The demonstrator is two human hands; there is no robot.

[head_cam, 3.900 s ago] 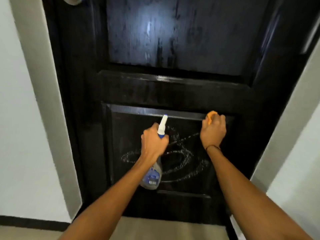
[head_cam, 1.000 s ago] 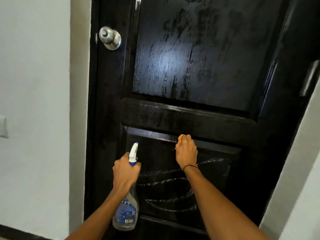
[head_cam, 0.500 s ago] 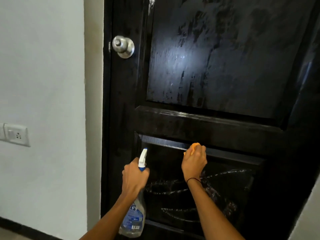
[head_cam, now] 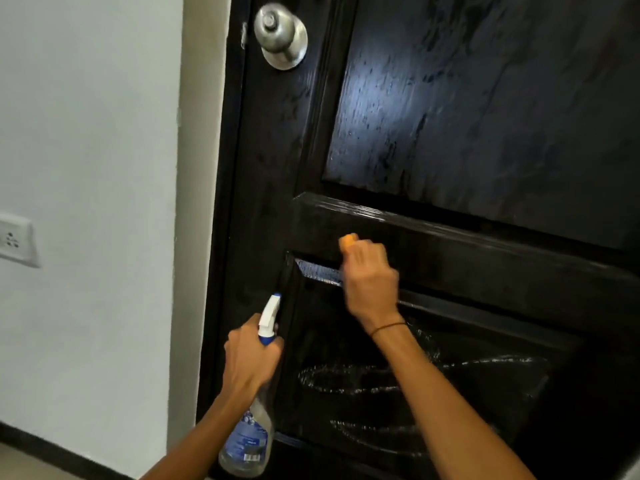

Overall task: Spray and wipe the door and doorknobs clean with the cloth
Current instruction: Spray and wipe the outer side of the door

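Door: a glossy black panelled door (head_cam: pixel 467 109) fills most of the view, with wood grain and a bright reflection seen on the upper panel.
Doorknob: a round silver doorknob (head_cam: pixel 280 34) is mounted at the upper left of the door, close to the edge by the pale frame.
Cloth: an orange cloth (head_cam: pixel 347 241) is bunched in the right hand; only a small tip is seen above the knuckles, held against the cross rail just above the lower panel's top edge.
Right hand: the right hand (head_cam: pixel 372 284) is curled tightly around the cloth and pressed to the door — a thin dark band is worn at the wrist.
Spray bottle: a clear spray bottle (head_cam: pixel 247 441) with a blue label and a white-and-blue trigger head is held upright, its nozzle pointed up towards the door's left stile.
Left hand: the left hand (head_cam: pixel 247 358) is wrapped around the bottle's neck just beneath the trigger head, fingers closed on it.
Lower panel: whitish streaks (head_cam: pixel 363 375) of spray are left in looping lines across the recessed lower panel, below and to the right of the cloth.
Wall: a white wall (head_cam: pixel 90 133) lies to the left, where a white wall socket (head_cam: pixel 15 242) is seen near the frame's edge — a dark skirting runs along the bottom.
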